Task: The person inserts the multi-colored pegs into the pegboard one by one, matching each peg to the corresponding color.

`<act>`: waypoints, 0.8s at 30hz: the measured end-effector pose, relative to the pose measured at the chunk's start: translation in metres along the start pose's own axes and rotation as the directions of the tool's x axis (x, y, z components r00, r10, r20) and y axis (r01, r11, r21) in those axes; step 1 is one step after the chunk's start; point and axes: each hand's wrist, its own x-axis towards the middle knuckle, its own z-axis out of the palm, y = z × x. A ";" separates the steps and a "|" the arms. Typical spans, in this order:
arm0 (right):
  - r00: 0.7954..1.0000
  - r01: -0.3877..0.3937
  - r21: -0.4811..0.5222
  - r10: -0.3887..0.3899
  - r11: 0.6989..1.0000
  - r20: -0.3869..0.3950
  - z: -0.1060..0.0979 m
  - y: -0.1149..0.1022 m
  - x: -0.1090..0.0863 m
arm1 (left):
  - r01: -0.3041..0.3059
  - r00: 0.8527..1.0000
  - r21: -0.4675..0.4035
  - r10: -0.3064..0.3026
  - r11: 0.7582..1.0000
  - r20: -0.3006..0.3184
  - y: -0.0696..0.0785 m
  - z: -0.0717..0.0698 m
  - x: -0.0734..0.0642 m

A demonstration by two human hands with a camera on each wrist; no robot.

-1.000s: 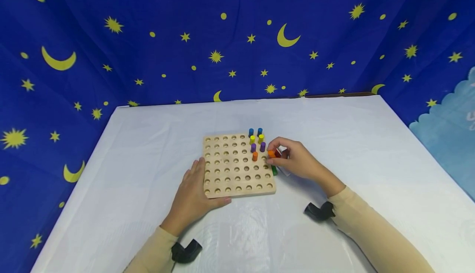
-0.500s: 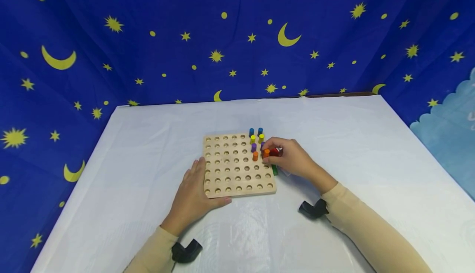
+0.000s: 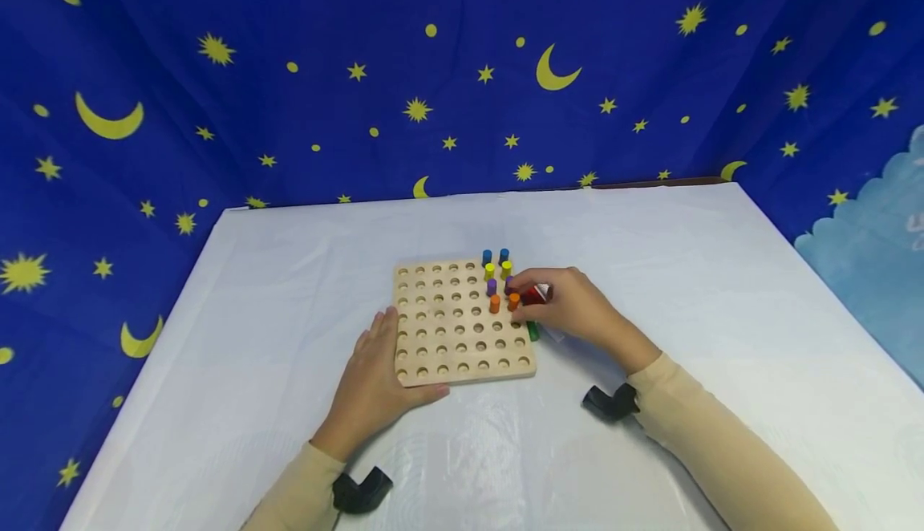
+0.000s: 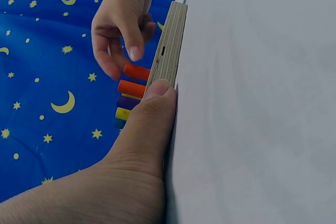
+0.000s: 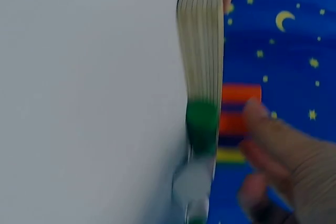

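Note:
A square wooden pegboard (image 3: 433, 318) with rows of round holes lies on the table. My left hand (image 3: 370, 366) rests against its near left corner, fingers along the left edge and the thumb (image 4: 155, 106) straight on the front edge. At the right side, my right hand (image 3: 566, 302) has its thumb and index finger spread beside an orange peg (image 3: 513, 301) that stands in the board. Another orange peg (image 3: 494, 304) stands to its left. Behind them are pairs of purple (image 3: 492, 287), yellow (image 3: 489, 272) and blue pegs (image 3: 487, 257); one purple peg is partly hidden by the fingers.
Beside the board's right edge lie a green peg (image 3: 532, 330) and something red (image 3: 534, 296), partly covered by the right hand. The white-covered table (image 3: 289, 290) extends around the board. A blue star-patterned curtain (image 3: 325, 98) hangs behind it.
My right hand has moved left over the board with the second orange peg, set it upright beside the first one, and parted its fingertips from it. The left hand has stayed in place.

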 end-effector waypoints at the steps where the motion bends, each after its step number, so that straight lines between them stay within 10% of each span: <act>1: 1.000 -0.004 0.013 0.004 1.000 -0.007 -0.004 0.003 -0.002 | 0.001 1.000 0.002 -0.001 1.000 -0.001 0.000 0.000 0.000; 24: 0.997 -0.038 -0.033 0.040 0.999 0.060 -0.040 0.073 -0.024 | -0.005 1.000 0.013 0.005 1.000 -0.004 0.000 0.001 0.000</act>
